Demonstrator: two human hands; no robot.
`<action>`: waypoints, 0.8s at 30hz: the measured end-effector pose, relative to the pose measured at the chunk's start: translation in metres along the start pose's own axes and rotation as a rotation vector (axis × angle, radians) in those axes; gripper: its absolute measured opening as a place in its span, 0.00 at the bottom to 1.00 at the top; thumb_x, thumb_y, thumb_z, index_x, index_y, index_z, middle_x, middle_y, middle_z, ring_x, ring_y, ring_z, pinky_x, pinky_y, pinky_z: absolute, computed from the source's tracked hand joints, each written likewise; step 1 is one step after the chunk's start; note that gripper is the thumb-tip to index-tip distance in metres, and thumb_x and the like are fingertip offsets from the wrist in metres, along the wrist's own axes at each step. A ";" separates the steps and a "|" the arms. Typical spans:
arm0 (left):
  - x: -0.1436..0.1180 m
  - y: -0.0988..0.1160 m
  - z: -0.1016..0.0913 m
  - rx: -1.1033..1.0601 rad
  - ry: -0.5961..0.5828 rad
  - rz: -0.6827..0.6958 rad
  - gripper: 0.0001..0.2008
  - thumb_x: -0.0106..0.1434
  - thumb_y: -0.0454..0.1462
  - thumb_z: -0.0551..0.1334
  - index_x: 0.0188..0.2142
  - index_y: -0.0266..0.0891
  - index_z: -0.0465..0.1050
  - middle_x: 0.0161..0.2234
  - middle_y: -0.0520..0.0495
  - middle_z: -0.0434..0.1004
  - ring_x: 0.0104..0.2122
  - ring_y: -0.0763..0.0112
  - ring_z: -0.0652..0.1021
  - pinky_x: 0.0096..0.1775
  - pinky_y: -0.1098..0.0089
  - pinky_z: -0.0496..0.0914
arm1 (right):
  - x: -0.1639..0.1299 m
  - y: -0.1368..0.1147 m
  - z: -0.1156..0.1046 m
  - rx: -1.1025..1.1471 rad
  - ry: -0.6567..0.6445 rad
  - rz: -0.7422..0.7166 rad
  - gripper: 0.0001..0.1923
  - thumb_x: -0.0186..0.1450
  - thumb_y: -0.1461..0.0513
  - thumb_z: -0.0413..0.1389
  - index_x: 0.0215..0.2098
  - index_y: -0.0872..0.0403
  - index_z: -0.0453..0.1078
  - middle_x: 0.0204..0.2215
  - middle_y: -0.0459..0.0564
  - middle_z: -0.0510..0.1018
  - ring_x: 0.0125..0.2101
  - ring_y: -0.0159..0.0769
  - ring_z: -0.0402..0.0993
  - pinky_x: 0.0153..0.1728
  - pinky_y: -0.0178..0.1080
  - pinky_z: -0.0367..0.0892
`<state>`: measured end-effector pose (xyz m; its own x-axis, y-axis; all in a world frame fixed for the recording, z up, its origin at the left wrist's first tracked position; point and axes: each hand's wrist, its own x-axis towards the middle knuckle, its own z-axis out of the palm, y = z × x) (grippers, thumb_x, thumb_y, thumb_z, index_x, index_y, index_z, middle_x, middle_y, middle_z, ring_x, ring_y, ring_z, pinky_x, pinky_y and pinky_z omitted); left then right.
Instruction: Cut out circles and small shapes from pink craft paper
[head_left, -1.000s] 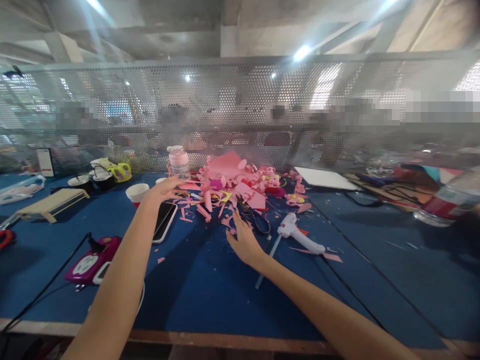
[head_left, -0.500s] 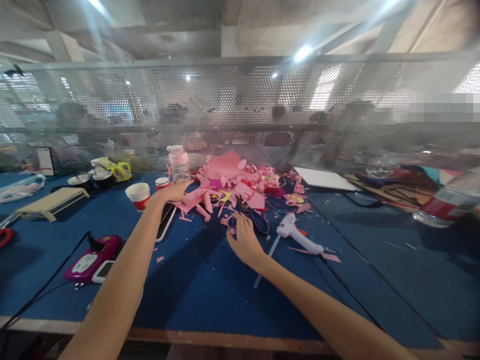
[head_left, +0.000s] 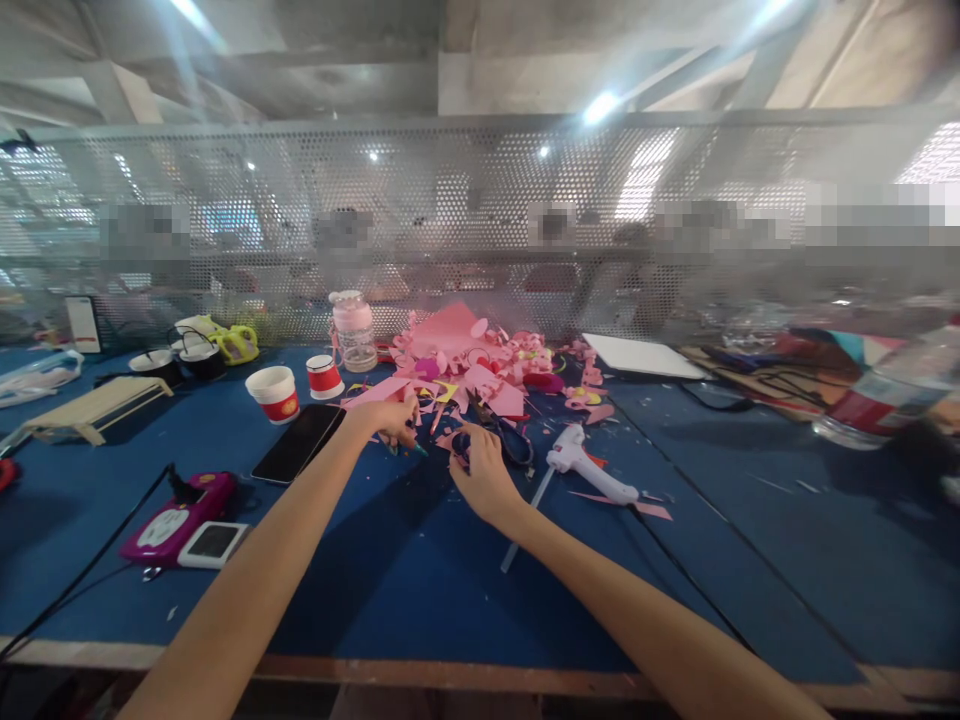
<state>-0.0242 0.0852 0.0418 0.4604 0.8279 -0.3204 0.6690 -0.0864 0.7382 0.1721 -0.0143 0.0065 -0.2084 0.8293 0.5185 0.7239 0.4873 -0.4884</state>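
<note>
Head view: both arms reach toward the centre of the frame, where a heap of pink paper scraps [head_left: 465, 360] lies on the blue worktop [head_left: 420, 590]. The left hand [head_left: 394, 418] has its fingers curled onto scraps at the heap's near edge; whether it pinches one I cannot tell. The right hand [head_left: 484, 478], just right of it, closes around the handles of black scissors [head_left: 504, 432], blades pointing into the heap. A glue gun [head_left: 589, 466] lies right of centre, a phone [head_left: 298, 442] left.
</note>
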 end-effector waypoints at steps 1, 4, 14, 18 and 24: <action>0.001 0.001 0.003 0.060 -0.029 -0.023 0.27 0.37 0.34 0.67 0.39 0.40 0.61 0.13 0.58 0.67 0.15 0.69 0.70 0.24 0.72 0.63 | 0.000 0.001 0.000 0.000 -0.001 0.004 0.18 0.56 0.66 0.46 0.45 0.62 0.60 0.44 0.63 0.67 0.46 0.48 0.60 0.47 0.52 0.60; 0.001 0.005 0.003 0.157 -0.080 -0.036 0.17 0.41 0.33 0.64 0.33 0.41 0.62 0.16 0.57 0.67 0.16 0.71 0.71 0.23 0.73 0.64 | 0.001 0.003 0.001 -0.004 0.012 -0.002 0.16 0.56 0.66 0.47 0.44 0.62 0.60 0.44 0.63 0.67 0.46 0.48 0.60 0.47 0.51 0.59; -0.002 0.008 -0.008 0.237 -0.097 -0.025 0.10 0.49 0.36 0.61 0.31 0.39 0.61 0.23 0.54 0.70 0.20 0.72 0.74 0.23 0.74 0.66 | 0.003 0.009 0.002 0.012 0.023 -0.010 0.11 0.55 0.67 0.47 0.38 0.58 0.61 0.41 0.59 0.68 0.46 0.46 0.62 0.48 0.50 0.58; 0.004 0.004 -0.003 0.239 -0.098 -0.071 0.11 0.49 0.38 0.62 0.30 0.39 0.61 0.20 0.55 0.69 0.17 0.74 0.73 0.22 0.76 0.66 | 0.002 0.010 0.004 0.021 0.020 -0.001 0.11 0.55 0.67 0.48 0.39 0.57 0.61 0.42 0.59 0.68 0.46 0.46 0.61 0.47 0.50 0.59; 0.003 0.005 -0.003 0.233 -0.087 -0.090 0.11 0.49 0.41 0.62 0.29 0.38 0.62 0.21 0.52 0.73 0.19 0.71 0.75 0.25 0.74 0.67 | 0.002 0.011 0.005 0.035 0.006 0.003 0.12 0.55 0.67 0.48 0.39 0.57 0.60 0.42 0.59 0.67 0.47 0.46 0.60 0.47 0.50 0.58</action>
<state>-0.0211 0.0889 0.0463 0.4348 0.7883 -0.4355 0.8211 -0.1485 0.5511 0.1764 -0.0063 -0.0009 -0.2021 0.8294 0.5209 0.7012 0.4938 -0.5142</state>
